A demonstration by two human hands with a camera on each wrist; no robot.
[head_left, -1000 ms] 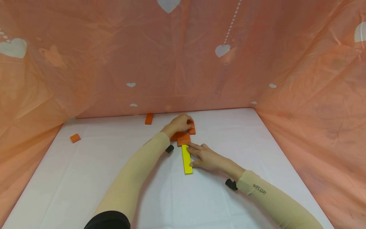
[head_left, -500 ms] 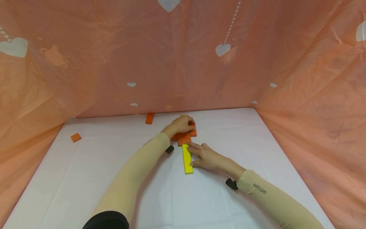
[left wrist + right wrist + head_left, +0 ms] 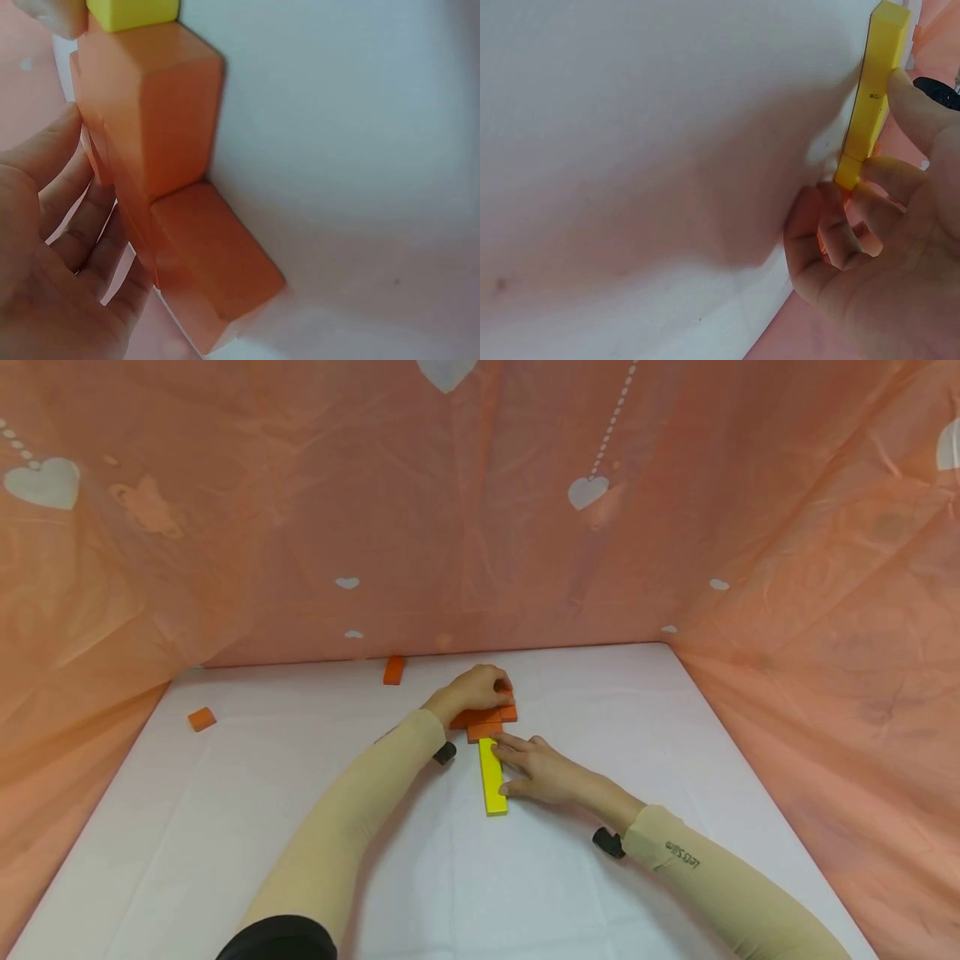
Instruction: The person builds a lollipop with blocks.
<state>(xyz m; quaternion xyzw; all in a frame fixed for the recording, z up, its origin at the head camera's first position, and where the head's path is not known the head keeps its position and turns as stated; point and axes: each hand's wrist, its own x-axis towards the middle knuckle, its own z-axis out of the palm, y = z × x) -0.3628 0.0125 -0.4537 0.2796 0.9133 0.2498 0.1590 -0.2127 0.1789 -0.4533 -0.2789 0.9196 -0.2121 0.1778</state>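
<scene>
Several orange blocks [image 3: 483, 729] lie together on the white table, at the far end of a long yellow block [image 3: 491, 789]. My left hand [image 3: 480, 687] reaches over them and pinches the orange block [image 3: 509, 713] on their right between thumb and fingers. In the left wrist view the thumb and fingers lie along the far side of the orange blocks [image 3: 180, 124], partly hidden by them. My right hand [image 3: 547, 772] touches the right side of the yellow block, with the thumb near its middle and the fingertips near its far end. The right wrist view shows two yellow sections [image 3: 847, 166] end to end.
A loose orange block [image 3: 393, 670] lies by the table's back edge, and another orange block [image 3: 202, 719] is off to the left. Behind the table [image 3: 600, 893] and along both sides hangs an orange curtain [image 3: 480, 510] with white hearts.
My left hand has drawn the orange block on the right slightly nearer, down along the side of the other orange blocks. The right hand and the yellow block have stayed in place.
</scene>
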